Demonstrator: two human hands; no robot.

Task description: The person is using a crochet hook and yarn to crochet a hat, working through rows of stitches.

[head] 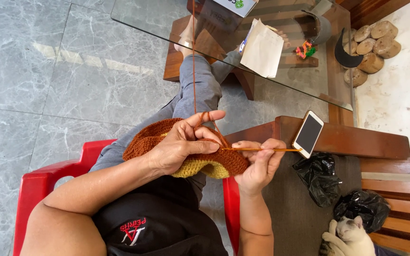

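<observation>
Item: your left hand (179, 147), fingers clamping the brown crochet piece (167, 135), is tensioning yarn (194, 57); right hand (258, 166) fingers are pinching the hook (266, 150).

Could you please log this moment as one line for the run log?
left hand: holds brown-and-yellow crochet piece | right hand: holds crochet hook | brown yarn: runs upward | phone: on bench

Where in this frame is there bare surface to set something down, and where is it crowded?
Free: the glass tabletop left of the paper bag, and the wooden bench arm right of the phone. Crowded: the bench seat with black bags and cat; the lap, where left hand and right hand work the crochet piece.
</observation>
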